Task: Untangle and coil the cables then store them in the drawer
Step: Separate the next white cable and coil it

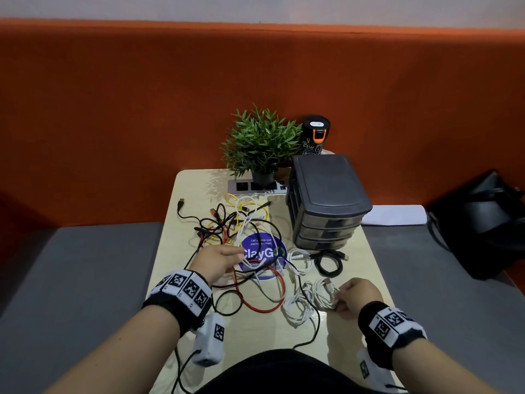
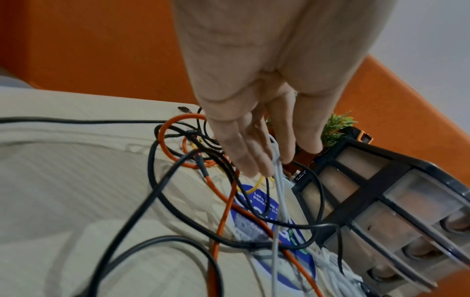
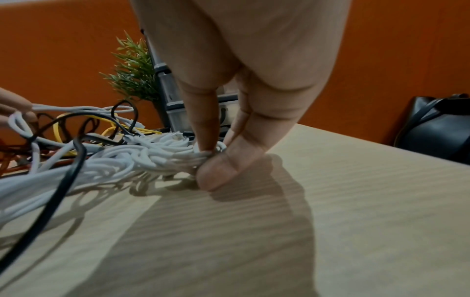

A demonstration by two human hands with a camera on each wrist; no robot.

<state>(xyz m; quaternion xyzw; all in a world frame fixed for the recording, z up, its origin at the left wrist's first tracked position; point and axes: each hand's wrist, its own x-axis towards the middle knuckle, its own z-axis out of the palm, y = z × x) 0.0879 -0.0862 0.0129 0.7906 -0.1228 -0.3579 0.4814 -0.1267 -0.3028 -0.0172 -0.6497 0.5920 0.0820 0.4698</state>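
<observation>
Bare desk (image 1: 352, 351) at the near right corner, open for reaching in. Middle blocked by a tangle of cables (image 1: 241, 237) spreading from the power strip (image 1: 255, 185) to the near edge. Drawer unit (image 1: 326, 200) standing far right, its front partly fenced by a coiled black cable (image 1: 328, 261). Plant (image 1: 261, 143) and black canister (image 1: 315, 135) closing off the far edge.

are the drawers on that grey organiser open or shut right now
Shut. In the head view all three fronts of the drawer unit sit flush with its frame, none pulled out. No cable is inside yet as far as the translucent fronts show.
</observation>
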